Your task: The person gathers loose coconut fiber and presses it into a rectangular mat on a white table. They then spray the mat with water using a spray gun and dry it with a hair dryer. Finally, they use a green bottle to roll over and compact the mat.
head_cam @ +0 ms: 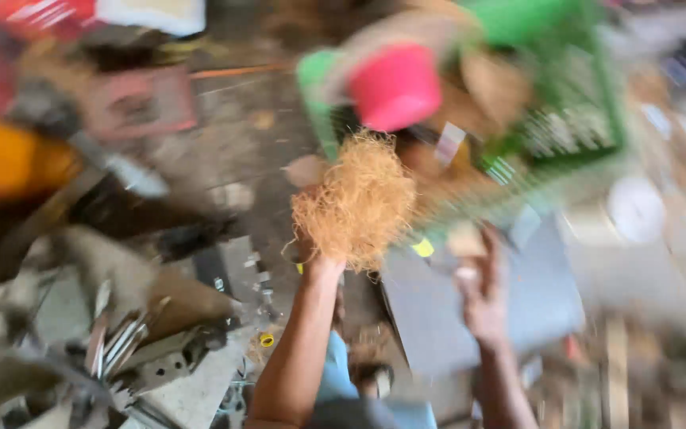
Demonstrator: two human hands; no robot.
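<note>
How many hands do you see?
2. The left hand is in the middle, closed on a clump of tan fibres. The right hand is to its right, empty and blurred. Others may be hidden.

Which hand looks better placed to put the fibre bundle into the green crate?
Probably the left hand: it grips the tan fibre bundle, raised just below the green crate. The right hand holds none of the fibre and sits lower; blur hides its fingers.

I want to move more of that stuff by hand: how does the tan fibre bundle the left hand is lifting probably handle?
The tan fibre bundle looks loose and wiry, so it is probably light for its bulk and springy. Stray strands stick out at its edges, so bits may shed or snag. The left hand grips it from below in one clump, which suggests the strands cling together. The picture is blurred, so this is tentative.
</note>
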